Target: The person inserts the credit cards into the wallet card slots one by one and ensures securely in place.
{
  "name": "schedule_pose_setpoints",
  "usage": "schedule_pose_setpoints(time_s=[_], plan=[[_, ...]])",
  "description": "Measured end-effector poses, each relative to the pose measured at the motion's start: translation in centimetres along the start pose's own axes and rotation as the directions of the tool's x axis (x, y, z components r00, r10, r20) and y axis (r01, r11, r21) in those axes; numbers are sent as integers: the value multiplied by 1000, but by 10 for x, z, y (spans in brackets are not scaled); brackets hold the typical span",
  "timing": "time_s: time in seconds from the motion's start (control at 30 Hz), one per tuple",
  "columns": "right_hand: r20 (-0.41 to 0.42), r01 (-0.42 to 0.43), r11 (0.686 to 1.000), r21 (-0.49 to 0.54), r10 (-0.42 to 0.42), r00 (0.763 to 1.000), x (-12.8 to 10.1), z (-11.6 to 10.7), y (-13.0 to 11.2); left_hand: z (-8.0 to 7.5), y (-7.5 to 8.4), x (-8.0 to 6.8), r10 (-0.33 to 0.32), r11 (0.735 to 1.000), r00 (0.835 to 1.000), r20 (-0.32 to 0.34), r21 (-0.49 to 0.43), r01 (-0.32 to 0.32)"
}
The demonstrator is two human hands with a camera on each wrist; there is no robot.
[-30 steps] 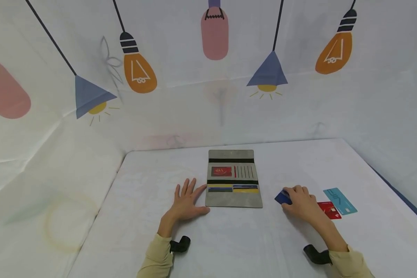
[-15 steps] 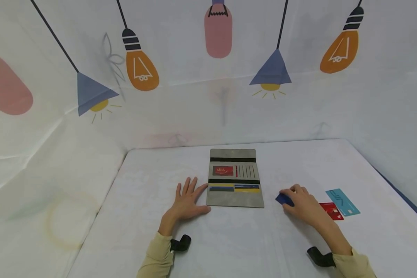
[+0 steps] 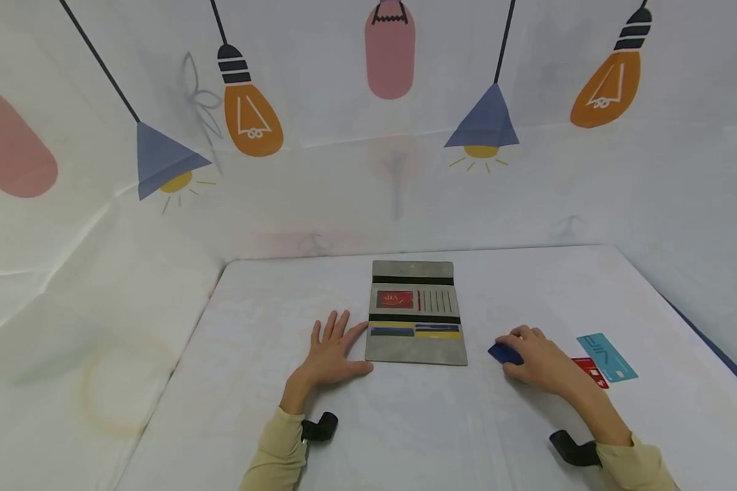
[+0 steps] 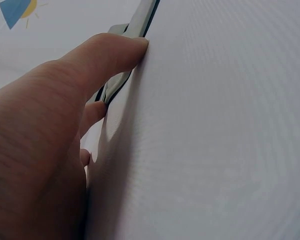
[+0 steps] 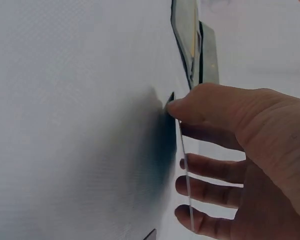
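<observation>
An unfolded grey wallet (image 3: 417, 351) lies on the white table, a red VIP card (image 3: 396, 299) in its window and blue and yellow cards in its slots. My left hand (image 3: 327, 361) rests with fingers spread at the wallet's left edge; in the left wrist view the thumb (image 4: 110, 52) reaches the edge. To the right of the wallet, my right hand (image 3: 540, 363) holds a dark blue card (image 3: 505, 353) between thumb and fingers. The right wrist view shows this card nearly edge-on, the thumb (image 5: 190, 106) on its near side, its shadow falling on the cloth.
A teal card (image 3: 607, 357) lies right of my right wrist, with a red card (image 3: 594, 375) beside it, partly covered by that wrist. White cloth walls (image 3: 319, 198) with printed lamps rise behind and left of the table.
My right forearm has swung slightly to the right and covers more of the red card. The blue card stays in my right hand; my left hand keeps its place.
</observation>
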State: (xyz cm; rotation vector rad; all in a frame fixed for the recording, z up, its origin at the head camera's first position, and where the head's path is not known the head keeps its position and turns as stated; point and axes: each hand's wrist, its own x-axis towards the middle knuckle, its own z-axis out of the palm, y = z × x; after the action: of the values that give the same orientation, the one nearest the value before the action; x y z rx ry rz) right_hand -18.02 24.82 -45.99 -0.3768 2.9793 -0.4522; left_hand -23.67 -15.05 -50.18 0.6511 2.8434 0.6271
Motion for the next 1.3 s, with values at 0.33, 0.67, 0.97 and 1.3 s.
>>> schedule_pose_setpoints(time_s=[0.33,0.67,0.97,1.3], plan=[[-79,37,999,4,-36,996,25,-4,0,0,0,-1,5,1000,1000,7,-2,-5],[-141,95,996,4,-93,986,62,-4,-14,-1,1,-3,2,1000,1000,-6,-18,-2],[-181,124,992,-6,-123,976,91,-8,-30,-1,0,-1,7,1000,1000,-4,-11,-7],[-146,164,986,-39,-168,975,112,-8,-45,-1,1,0,4,1000,1000,7,-13,-3]])
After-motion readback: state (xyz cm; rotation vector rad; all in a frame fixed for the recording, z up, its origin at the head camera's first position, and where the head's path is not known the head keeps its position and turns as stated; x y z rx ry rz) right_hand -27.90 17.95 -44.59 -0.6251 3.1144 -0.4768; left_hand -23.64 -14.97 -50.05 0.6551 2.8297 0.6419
